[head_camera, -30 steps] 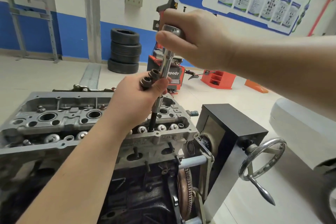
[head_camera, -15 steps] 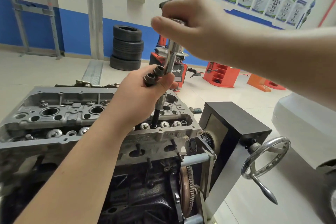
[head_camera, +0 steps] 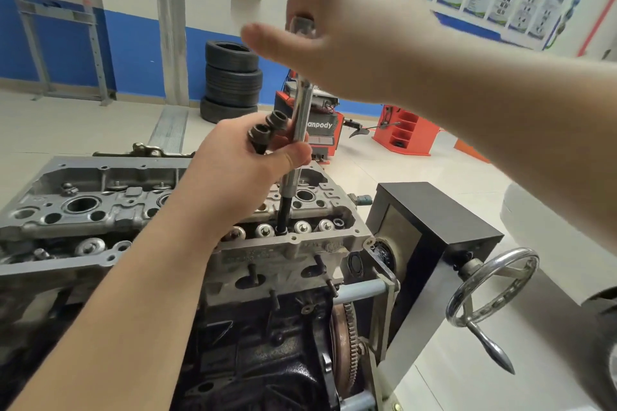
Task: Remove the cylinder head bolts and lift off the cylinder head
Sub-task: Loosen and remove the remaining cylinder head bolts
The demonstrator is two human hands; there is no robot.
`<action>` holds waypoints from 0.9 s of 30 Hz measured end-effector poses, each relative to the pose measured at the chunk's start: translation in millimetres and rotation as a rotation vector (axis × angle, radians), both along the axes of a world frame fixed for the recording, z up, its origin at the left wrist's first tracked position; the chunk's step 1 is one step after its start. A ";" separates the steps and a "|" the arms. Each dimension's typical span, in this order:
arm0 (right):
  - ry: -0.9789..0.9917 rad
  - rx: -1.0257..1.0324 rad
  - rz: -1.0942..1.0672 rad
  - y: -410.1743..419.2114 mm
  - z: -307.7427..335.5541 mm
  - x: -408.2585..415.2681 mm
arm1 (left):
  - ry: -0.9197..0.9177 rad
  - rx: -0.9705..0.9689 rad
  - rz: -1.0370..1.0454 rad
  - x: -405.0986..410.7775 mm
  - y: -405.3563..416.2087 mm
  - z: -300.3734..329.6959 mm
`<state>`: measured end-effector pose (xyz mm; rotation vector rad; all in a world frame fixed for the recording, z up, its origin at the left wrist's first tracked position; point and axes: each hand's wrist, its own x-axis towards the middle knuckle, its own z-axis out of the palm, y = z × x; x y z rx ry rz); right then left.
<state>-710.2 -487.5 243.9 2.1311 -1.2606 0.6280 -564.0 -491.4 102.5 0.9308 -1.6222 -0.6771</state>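
My engine on its stand, on the floor [head_camera: 417, 177].
The stand [head_camera: 434, 227] carries the engine; stacked tyres [head_camera: 232, 80] sit on the floor behind.

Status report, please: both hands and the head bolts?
Right hand on wrench top. Left hand steadies shaft, holds two bolts. Cylinder head not lifted.

Grey cylinder head [head_camera: 100, 210] on engine, two dark bolts [head_camera: 268, 128] held above it

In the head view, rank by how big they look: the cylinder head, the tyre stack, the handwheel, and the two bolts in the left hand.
1. cylinder head
2. handwheel and tyre stack: alike; the tyres stand farther off
3. bolts
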 end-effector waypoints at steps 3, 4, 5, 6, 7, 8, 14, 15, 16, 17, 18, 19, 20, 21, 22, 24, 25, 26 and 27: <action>-0.172 0.188 0.345 -6.0 -7.8 -14.4 | -0.008 0.058 -0.111 -5.0 1.1 -1.8; -0.210 0.230 0.342 -7.0 -7.7 -15.6 | -0.032 0.062 -0.103 -6.1 0.6 -2.9; -0.220 0.242 0.309 -7.9 -6.2 -14.2 | -0.064 0.060 -0.081 -5.8 -0.3 -3.9; -0.189 0.232 0.259 -8.8 -3.7 -10.5 | -0.093 0.053 -0.056 -4.5 -1.7 -4.5; -0.121 0.209 0.182 -9.1 -0.8 -5.8 | -0.115 0.044 -0.032 -2.6 -3.3 -4.7; -0.031 0.172 0.066 -8.2 2.6 -1.0 | -0.136 0.033 -0.009 -1.1 -4.5 -5.0; 0.176 -0.112 -0.175 -3.9 5.9 14.8 | -0.142 -0.010 0.056 1.9 -3.1 -2.3; 0.163 -0.095 -0.074 -4.3 5.7 11.2 | -0.126 -0.007 0.024 4.5 -2.3 -1.6; 0.136 -0.026 0.049 -4.7 6.4 5.3 | -0.099 0.006 -0.034 6.4 -1.1 -1.4; 0.080 0.075 0.169 -5.6 7.1 -2.9 | -0.063 0.029 -0.099 6.3 1.5 -0.3; 0.007 0.189 0.257 -5.2 6.8 -10.8 | -0.048 0.043 -0.124 4.5 2.8 -0.3; -0.059 0.289 0.301 -3.5 6.0 -16.0 | -0.057 0.033 -0.097 2.3 3.0 -0.2; -0.092 0.349 0.298 -3.0 5.5 -19.9 | -0.088 0.006 -0.033 -0.2 2.3 -0.6; -0.097 0.356 0.263 -3.1 5.3 -21.0 | -0.114 -0.015 0.034 -2.0 1.4 -0.9; -0.080 0.330 0.229 -3.3 5.0 -18.5 | -0.124 -0.025 0.078 -2.5 -0.2 -0.9; -0.036 0.233 0.106 -4.1 4.1 -9.8 | -0.112 -0.020 0.101 -3.7 -2.2 -1.0; -0.017 0.194 0.011 -5.6 5.2 -6.2 | -0.111 -0.013 0.107 -5.1 -2.6 -1.0; 0.047 0.146 -0.104 -5.5 6.2 -2.2 | -0.114 -0.009 0.113 -6.6 -2.6 -1.1; 0.132 0.075 -0.188 -6.0 5.9 2.0 | -0.111 -0.005 0.122 -7.5 -2.3 -1.1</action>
